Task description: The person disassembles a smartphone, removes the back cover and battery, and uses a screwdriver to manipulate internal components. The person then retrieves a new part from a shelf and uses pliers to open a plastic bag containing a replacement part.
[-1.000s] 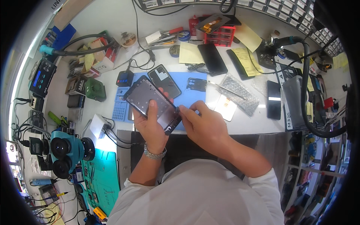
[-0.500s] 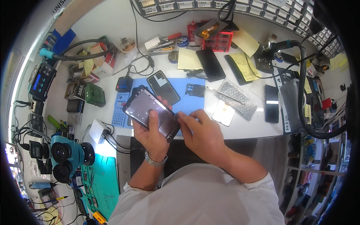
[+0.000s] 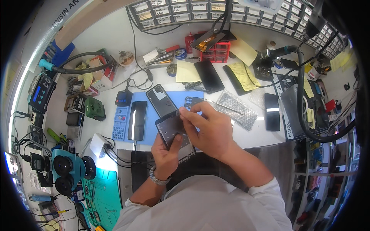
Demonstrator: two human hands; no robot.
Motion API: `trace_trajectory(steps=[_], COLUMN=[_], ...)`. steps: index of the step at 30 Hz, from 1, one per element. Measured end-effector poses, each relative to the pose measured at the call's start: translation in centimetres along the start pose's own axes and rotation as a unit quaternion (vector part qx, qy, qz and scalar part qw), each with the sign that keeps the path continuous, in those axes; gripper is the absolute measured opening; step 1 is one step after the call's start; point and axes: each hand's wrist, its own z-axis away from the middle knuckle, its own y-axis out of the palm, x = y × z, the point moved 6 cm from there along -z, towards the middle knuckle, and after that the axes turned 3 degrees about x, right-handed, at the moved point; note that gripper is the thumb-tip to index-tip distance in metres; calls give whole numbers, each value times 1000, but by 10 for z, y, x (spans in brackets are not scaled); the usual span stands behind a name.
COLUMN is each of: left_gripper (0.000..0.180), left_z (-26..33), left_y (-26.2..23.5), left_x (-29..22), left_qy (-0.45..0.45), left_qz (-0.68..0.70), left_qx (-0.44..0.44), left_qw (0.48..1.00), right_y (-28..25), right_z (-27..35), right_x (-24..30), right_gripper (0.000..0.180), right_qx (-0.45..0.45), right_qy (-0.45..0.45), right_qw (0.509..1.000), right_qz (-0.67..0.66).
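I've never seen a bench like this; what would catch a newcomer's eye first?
Probably the middle of the view, where the left hand holds a dark phone frame and the right hand has its fingers at the frame's upper end. Next, perhaps, the teal microscope at the left, and the red drawer unit at the back of the table.

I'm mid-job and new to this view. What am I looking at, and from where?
There is no machine: a person works bare-handed, seen from a camera worn on their head, looking down. Its wide lens bends straight edges. The left hand grips a dark phone frame; the fingers of the right hand are at its upper corner, but whether they pinch anything is unclear. On the white table lies a blue mat bearing a phone; a phone cover lies partly on it. Bubble wrap lies to the right.
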Motion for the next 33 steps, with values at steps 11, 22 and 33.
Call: trace_trajectory(steps=[11,22,33], left_gripper=[40,37,38], left_z=[-13,-18,-42], left_y=[-5,-12,-39], left_x=[-16,-26,-37], left_qy=[48,110,151], left_qz=[-65,-63,-20], left_qx=[-29,-67,-110], left_qw=[996,990,982], right_y=[12,24,15], right_z=[18,43,52], right_x=[0,10,2], right_gripper=[26,31,18], right_qx=[123,85,156], right_qy=[70,67,77], right_qw=[990,993,984], right_qz=[21,-36,21])
